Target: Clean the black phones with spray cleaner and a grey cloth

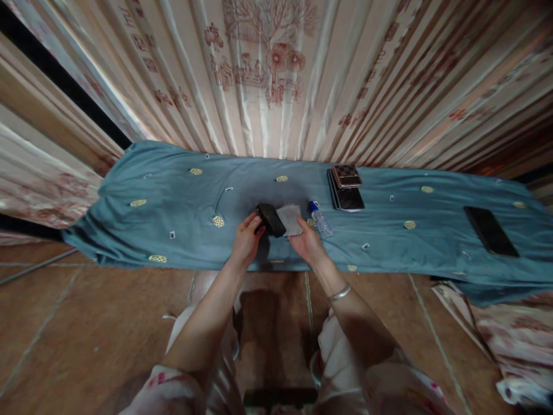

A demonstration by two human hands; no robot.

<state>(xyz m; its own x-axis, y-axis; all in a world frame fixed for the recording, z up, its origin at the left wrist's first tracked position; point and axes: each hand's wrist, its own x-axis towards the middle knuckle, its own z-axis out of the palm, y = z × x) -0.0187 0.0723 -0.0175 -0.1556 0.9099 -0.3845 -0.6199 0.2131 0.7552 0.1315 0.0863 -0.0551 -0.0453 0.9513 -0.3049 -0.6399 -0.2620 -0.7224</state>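
My left hand (pixel 247 237) grips a dark phone-like device (pixel 271 220) by its left end, held tilted over the blue-green cloth. In my right hand (pixel 307 237) is a grey cloth (pixel 290 220), pinched at its right edge. The grey cloth's left edge meets or overlaps the device's right side; I cannot tell which. Just right of the cloth lies a clear bottle (pixel 321 221) with a blue cap. A silver bangle circles my right wrist.
The patterned blue-green sheet (pixel 242 173) covers a long, low surface. Towards the back right sits a stack of dark phone-like devices (pixel 347 190) with a checkered case on top. A black phone (pixel 491 231) lies far right. Pleated curtains (pixel 276 127) hang behind; tiled floor (pixel 129 323) is in front.
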